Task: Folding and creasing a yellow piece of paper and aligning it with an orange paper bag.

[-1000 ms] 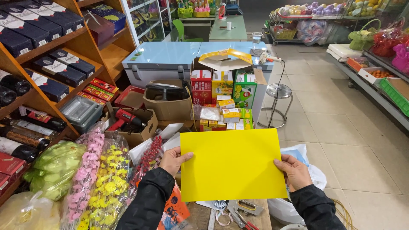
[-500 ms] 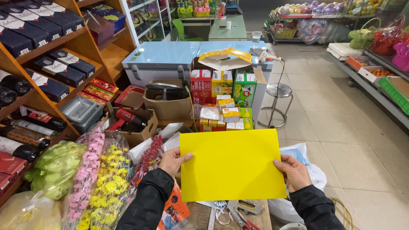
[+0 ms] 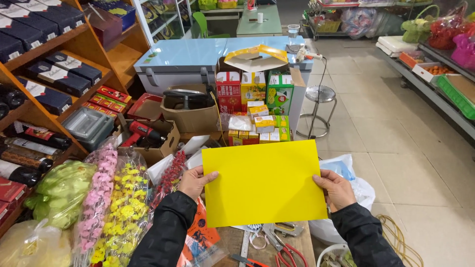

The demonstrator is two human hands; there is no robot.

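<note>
Both hands up in front of me, yellow sheet (image 3: 264,183) stretched flat between them, held in the air above the wooden surface (image 3: 297,247). Left hand (image 3: 193,182) pinches the sheet's left edge, thumb on the front face, the other fingers hidden behind the paper; grip closed on the sheet. Right hand (image 3: 336,189) does the same at the right edge, thumb forward, closed on the sheet too. Holding it by opposite edges keeps it taut and level, so it neither curls nor sags, I judge. Sheet tilts slightly, right side a touch lower. It blocks much of what lies behind: the lower row of small cartons (image 3: 257,129) is cut off by its top edge, and part of the white plastic bag (image 3: 349,175) vanishes behind its right side. Below it, on the surface, red-handled scissors (image 3: 283,252), a metal stapler (image 3: 289,228) and a ruler (image 3: 245,244) peek out, each only partly seen. At left, wrapped artificial flowers, pink (image 3: 101,180) and yellow (image 3: 121,210), lean beside my left sleeve; a red berry sprig (image 3: 170,175) sits just beside the left hand. Red power drill (image 3: 138,132) rests in an open cardboard box. Pale blue chest freezer (image 3: 198,57) stands behind the cartons, metal stool (image 3: 320,96) near it on the tiled floor. Bottles on the wooden shelves (image 3: 29,143) at far left lie sideways, labels too small to make out.
</note>
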